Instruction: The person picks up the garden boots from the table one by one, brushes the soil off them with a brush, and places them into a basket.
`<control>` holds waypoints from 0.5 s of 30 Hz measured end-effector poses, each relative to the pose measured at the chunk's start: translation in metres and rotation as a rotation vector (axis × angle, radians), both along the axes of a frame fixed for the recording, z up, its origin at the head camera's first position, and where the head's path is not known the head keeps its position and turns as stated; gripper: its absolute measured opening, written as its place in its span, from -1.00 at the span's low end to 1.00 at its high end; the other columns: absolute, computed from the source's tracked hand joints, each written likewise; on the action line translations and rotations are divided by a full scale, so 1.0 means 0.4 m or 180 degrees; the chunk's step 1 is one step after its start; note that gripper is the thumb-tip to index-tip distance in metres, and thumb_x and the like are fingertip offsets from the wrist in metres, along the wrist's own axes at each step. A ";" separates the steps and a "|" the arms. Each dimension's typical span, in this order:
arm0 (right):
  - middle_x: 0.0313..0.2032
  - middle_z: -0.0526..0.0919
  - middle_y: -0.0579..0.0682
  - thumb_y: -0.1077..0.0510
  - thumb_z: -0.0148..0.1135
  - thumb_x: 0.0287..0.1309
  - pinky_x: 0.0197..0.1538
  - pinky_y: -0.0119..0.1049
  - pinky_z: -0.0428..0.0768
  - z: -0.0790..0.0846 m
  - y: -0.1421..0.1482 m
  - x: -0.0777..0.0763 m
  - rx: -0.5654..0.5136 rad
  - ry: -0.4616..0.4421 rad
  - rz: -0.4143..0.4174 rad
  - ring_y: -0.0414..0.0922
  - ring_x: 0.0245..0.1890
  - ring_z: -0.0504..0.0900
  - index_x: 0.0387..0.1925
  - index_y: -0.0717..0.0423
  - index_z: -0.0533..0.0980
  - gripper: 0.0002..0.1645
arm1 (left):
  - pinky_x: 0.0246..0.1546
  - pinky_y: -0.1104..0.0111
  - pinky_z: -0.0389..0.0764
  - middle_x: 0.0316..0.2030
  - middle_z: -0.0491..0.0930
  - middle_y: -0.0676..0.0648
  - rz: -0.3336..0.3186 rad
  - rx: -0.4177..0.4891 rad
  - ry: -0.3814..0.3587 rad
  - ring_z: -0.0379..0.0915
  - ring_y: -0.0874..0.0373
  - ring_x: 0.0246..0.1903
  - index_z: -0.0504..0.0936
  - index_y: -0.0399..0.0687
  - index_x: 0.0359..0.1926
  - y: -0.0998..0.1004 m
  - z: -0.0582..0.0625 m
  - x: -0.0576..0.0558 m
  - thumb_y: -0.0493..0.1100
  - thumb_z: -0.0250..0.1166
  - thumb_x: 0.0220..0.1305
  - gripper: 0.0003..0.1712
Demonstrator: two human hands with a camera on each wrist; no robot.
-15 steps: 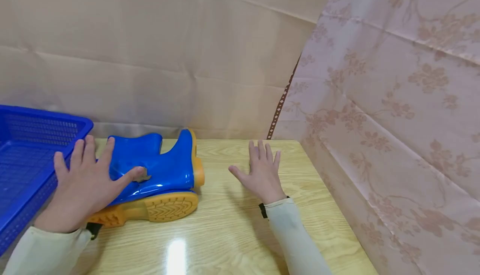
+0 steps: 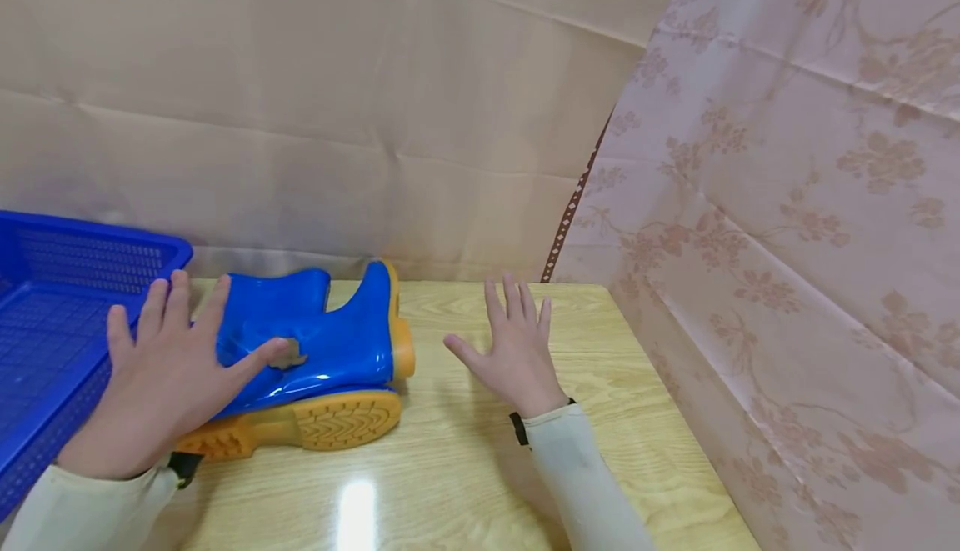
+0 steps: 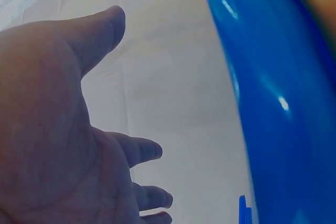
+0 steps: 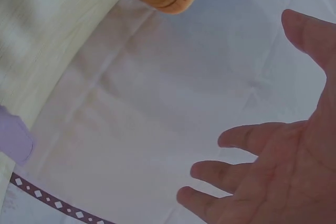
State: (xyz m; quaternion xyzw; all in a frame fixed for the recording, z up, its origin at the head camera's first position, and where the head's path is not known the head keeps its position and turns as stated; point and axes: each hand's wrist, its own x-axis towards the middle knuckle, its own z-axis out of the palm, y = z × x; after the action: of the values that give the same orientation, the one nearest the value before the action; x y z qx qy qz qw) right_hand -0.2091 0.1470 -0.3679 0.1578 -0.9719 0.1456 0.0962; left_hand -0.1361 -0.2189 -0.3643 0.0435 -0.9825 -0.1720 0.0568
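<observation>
Blue boots (image 2: 341, 338) show an indistinct brown patch (image 2: 289, 356).

Two glossy blue boots (image 2: 345, 343) lie together; yellow soles (image 2: 348, 420) showing.

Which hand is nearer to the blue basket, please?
Left. The left hand is close beside the blue basket; the right hand is farther right, past the blue boots.
</observation>
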 end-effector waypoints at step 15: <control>0.63 -0.10 0.19 -0.49 0.12 0.33 0.56 0.29 -0.41 0.010 0.018 0.009 -0.0174 -0.0060 0.0059 0.19 0.63 -0.17 0.65 0.09 -0.08 0.21 | 0.18 -0.58 0.11 0.39 -0.02 -0.74 -0.0045 0.0042 -0.0170 -0.05 -0.73 0.31 -0.14 -0.41 0.59 -0.025 0.006 0.019 0.62 0.01 0.32 0.35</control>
State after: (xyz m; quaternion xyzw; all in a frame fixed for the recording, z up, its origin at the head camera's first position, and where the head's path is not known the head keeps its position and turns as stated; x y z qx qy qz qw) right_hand -0.2055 0.1540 -0.3639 0.1627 -0.9670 0.1744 0.0900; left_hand -0.1285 -0.2289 -0.3620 0.0416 -0.9828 -0.1776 0.0291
